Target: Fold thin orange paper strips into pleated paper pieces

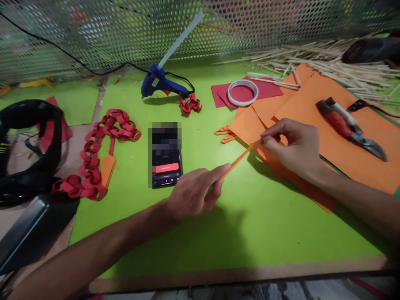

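Observation:
A narrow orange paper strip [240, 159] stretches between my two hands above the green tabletop. My left hand [195, 193] is closed and pinches its near end between thumb and fingers. At the far end, my right hand [292, 143] is closed, with thumb and forefinger pressed together on the strip. Just beyond the right hand lie orange paper sheets [300, 98], with several small orange folded strips [225, 135] at their left edge. A phone [167, 166] with a lit screen rests beyond my left hand.
A blue glue gun [161, 83] stands at the back by a red paper flower [190, 104]. Left are a red paper chain [90, 154] and black headphones [56, 137]. To the right are a tape roll [229, 92], pruning shears [350, 127] and wooden sticks [328, 62].

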A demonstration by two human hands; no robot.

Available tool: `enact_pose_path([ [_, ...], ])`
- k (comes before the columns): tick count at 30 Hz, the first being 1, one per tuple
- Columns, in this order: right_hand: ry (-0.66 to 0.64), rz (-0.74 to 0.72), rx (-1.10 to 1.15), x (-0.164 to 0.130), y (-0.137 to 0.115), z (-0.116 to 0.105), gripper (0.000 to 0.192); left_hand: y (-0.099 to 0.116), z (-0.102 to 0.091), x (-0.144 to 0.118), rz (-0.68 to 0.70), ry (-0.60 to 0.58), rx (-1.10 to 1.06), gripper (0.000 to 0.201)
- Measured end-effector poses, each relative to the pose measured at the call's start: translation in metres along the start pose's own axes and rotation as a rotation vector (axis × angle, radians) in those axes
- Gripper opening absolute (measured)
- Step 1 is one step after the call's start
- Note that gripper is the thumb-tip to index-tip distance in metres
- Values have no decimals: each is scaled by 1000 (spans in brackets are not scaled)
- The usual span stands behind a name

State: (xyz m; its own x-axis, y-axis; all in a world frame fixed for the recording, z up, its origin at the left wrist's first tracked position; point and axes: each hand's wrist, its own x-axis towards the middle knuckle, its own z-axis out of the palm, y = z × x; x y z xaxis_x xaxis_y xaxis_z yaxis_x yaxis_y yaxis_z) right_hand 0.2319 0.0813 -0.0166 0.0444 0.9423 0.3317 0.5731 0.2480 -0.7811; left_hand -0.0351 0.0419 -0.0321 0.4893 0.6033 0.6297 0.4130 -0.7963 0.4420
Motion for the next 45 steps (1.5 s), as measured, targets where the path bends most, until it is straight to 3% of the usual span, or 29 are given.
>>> enact_pose_path([
  [2, -71, 20, 87, 0, 0, -1, 7, 0, 0, 1, -5, 13, -4, 46],
  [5, -351, -41, 209, -3, -8, -2, 27, 1, -1, 3, 0, 32, -5, 47],
  [7, -438, -84, 234, -6, -15, -3, 17, 1, -1, 3, -1, 39, -2, 48],
  [9, -431, -62, 227, -9, -20, -2, 7, 2, -1, 3, -20, 30, 1, 48],
  [16, -484, 36, 268, -29, -36, 10, 11, 4, -2, 6, -51, -17, -65, 48],
  [24, -398, -58, 250, -31, -40, 11, 4, 2, -5, 6, -166, -16, -173, 51],
  [32, -412, -199, 265, -37, -33, 11, 8, 0, -10, 14, -233, -105, -339, 45],
  [45, -426, -135, 314, -36, -37, 12, 13, 2, -6, 9, -261, -108, -349, 52],
])
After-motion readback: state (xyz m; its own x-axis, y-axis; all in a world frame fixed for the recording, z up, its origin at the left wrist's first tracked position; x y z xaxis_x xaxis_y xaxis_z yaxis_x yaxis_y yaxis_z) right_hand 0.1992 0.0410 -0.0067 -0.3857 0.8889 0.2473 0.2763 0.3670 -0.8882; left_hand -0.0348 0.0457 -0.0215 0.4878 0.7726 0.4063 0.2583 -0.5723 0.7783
